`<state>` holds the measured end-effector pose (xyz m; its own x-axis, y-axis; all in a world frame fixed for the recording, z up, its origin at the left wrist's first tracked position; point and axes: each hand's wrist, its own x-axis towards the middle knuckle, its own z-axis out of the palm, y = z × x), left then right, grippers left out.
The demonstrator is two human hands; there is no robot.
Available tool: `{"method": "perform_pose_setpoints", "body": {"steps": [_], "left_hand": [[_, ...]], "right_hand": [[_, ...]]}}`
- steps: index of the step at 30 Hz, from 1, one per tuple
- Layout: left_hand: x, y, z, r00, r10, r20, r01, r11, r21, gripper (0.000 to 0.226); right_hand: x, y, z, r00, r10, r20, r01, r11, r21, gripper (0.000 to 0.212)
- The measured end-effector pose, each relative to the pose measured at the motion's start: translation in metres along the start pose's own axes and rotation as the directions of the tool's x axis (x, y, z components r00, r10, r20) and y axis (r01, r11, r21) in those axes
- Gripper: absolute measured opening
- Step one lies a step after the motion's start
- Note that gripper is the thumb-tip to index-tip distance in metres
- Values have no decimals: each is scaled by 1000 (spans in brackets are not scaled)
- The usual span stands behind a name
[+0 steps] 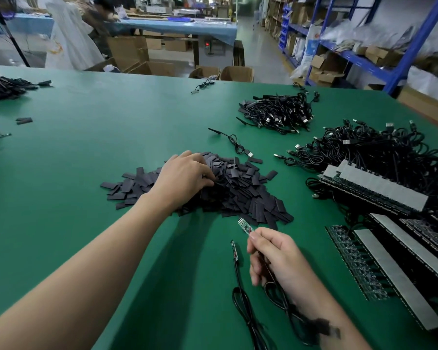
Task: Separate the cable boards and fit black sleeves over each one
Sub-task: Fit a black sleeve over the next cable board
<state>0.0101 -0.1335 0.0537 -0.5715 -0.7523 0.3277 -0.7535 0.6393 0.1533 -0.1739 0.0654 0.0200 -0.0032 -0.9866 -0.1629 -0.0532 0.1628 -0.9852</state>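
Cable board [243, 224], bare and green: sits pinched at its wired end by right hand [276, 256], thumb and fingers clamped on it, just on the near side of sleeve pile [238, 195]. Second cable board [234, 250] with black lead: lies flat on green table [86, 152], nearer than the pile, beside that hand. Left hand [185, 175]: rests on top of the pile, fingers bent into loose black sleeves; cannot tell whether one is gripped. Right of the pile: unsplit board panels [379, 192]. Beyond the pile: lone cable [234, 142], then heap of USB cables [278, 114].
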Motion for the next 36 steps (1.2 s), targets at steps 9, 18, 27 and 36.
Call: {"method": "perform_pose_setpoints", "body": {"steps": [9, 18, 27, 36], "left_hand": [[-20, 5, 11, 946, -292, -143, 204, 876, -438, 6], [-93, 64, 8, 938, -210, 274, 302, 113, -947, 17], [-118, 80, 16, 966, -162, 199, 233, 230, -945, 18], [-116, 73, 23, 986, -155, -59, 46, 596, -801, 20]], "right_hand": [[0, 0, -2, 1000, -22, -8, 23, 992, 125, 35], [3, 5, -4, 996, -71, -52, 81, 965, 249, 33], [1, 9, 6, 990, -109, -84, 113, 993, 44, 18], [1, 9, 8, 988, -133, -72, 131, 991, -36, 28]]}}
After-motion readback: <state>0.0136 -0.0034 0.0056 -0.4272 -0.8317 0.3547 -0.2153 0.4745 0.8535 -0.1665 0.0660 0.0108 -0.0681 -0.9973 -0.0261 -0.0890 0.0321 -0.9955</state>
